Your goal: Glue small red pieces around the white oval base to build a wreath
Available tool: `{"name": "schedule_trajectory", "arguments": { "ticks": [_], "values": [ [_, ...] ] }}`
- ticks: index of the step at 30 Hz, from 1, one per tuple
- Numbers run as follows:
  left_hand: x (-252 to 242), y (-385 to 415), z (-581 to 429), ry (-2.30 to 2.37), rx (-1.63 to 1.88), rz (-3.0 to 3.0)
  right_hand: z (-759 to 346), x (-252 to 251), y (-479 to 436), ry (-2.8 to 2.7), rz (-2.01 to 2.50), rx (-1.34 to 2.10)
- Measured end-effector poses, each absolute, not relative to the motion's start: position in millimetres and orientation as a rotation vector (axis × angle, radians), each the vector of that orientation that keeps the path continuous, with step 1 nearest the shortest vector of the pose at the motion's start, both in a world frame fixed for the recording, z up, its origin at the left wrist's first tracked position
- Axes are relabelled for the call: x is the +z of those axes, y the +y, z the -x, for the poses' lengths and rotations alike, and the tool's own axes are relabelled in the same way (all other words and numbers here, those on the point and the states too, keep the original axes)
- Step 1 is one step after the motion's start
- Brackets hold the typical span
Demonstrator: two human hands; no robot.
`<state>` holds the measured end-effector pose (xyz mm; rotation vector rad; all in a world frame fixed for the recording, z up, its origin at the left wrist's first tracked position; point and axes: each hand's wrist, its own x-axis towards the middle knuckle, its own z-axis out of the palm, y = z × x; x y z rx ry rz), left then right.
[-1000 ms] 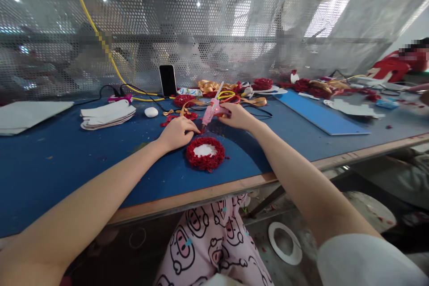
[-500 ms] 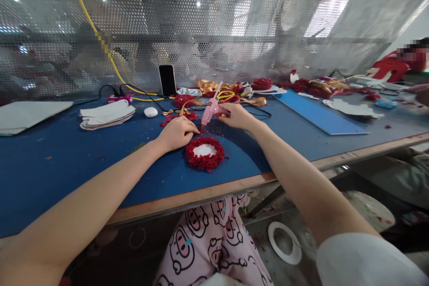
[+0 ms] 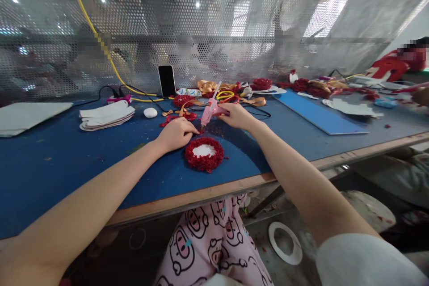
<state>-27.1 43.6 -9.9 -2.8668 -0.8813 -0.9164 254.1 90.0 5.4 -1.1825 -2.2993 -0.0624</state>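
My right hand (image 3: 237, 116) grips a pink hot glue gun (image 3: 209, 112), its nozzle tilted down and a white glue stick poking out of the top. Just left of the nozzle, my left hand (image 3: 177, 134) rests low over the table with its fingers closed; a small dark red bit shows at the fingertips, too small to name. In front of both hands lies a red fluffy ring (image 3: 204, 164) with a white middle. Red scraps (image 3: 169, 120) are scattered behind my left hand.
A phone (image 3: 166, 81) leans upright against the perforated metal screen. Stacked white card pieces (image 3: 106, 116) and a white oval (image 3: 150, 112) lie to the left. Gold ribbon (image 3: 214, 86) and red bundles are at the back, a blue board (image 3: 315, 111) at right. A person in red sits far right.
Almost nothing differs. Both hands and the glue gun hold nearly the same place, with only a slight shift of the view.
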Motion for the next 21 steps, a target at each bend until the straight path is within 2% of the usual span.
{"name": "schedule_trajectory", "arguments": {
  "ticks": [11, 21],
  "values": [
    [-8, 41, 27, -0.950, -0.883, 2.895, -252, 10, 87, -2.342, 1.160, -0.068],
    [-10, 43, 26, -0.956, -0.893, 2.907, -230, 23, 65, -2.304, 1.111, -0.518]
  ]
}}
